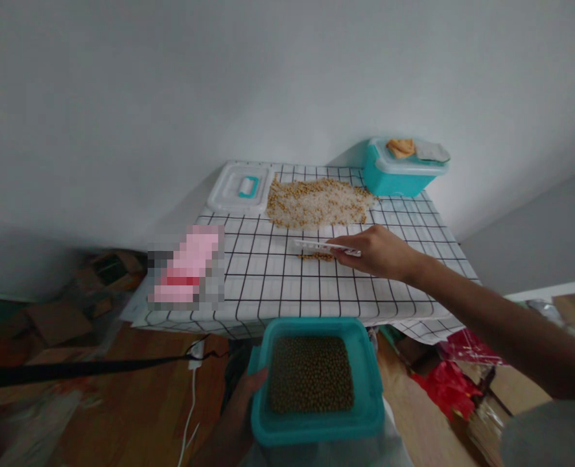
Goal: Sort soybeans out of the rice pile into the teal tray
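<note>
In the head view, from left to right, we see cardboard boxes [58,322] on the floor, then a pink thing [190,259], blurred into blocks, at the near left of the checked tablecloth [248,279]. A clear lid [226,188] with a teal handle lies flat at the back. Below the table's near edge, our left hand [238,405] is closed on the side of a teal tub [319,428], thumb at the rim; we cannot tell how its hidden fingers lie. Beans [311,373] cover the tub's bottom. Behind, a mixed heap [321,202] of beans and pale grains spreads over the cloth, beside the lid. Nearer us, a small row of beans [319,257] lies just below a thin white strip [316,244], which our right hand [377,251] pinches at its right end, fingers closed. At the back right stands a lidded teal box [397,181], an orange cloth [400,148] and a grey one [432,151] on top. Red bags [447,389] lie on the floor below.
</note>
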A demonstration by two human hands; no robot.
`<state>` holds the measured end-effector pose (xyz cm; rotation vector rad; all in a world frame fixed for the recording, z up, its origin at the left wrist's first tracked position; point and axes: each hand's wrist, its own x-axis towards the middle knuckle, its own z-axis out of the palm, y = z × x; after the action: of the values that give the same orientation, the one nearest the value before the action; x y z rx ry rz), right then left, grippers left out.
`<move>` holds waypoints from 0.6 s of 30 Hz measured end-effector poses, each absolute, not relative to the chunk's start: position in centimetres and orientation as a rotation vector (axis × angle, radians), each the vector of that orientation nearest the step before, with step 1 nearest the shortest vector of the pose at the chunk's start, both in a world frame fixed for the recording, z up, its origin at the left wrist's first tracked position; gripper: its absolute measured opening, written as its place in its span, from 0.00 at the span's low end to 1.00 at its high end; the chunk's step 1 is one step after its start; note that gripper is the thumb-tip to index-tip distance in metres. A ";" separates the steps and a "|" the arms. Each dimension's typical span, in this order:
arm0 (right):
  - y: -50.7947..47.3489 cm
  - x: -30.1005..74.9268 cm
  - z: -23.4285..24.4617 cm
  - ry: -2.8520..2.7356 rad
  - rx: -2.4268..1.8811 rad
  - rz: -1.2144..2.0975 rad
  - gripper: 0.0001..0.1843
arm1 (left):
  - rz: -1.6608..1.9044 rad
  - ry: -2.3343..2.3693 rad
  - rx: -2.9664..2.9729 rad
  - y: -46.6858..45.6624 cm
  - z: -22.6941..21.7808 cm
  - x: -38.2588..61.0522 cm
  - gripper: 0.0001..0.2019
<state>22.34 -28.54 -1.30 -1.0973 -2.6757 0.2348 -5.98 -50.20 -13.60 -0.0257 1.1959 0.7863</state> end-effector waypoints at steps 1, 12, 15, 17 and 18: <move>-28.5 22.3 -1.2 -2.677 -1.097 0.236 0.20 | 0.784 1.201 -0.018 -50.2 -13.6 -6.0 0.28; -28.4 22.2 -1.0 -2.665 -1.072 0.246 0.20 | 0.729 1.195 -0.014 -50.5 -13.7 -6.2 0.29; -28.4 22.2 -1.0 -2.673 -1.083 0.263 0.21 | 0.730 1.193 -0.023 -50.5 -13.7 -6.2 0.28; -28.4 22.2 -0.9 -2.672 -1.088 0.276 0.20 | 0.739 1.188 -0.033 -50.6 -13.8 -6.2 0.28; -28.4 22.2 -0.9 -2.670 -1.088 0.279 0.20 | 0.748 1.182 -0.035 -50.7 -13.9 -6.2 0.29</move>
<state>22.18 -28.39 -0.91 -1.0880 -2.6700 0.2794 -6.20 -50.65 -13.88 -0.0348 1.1824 0.7480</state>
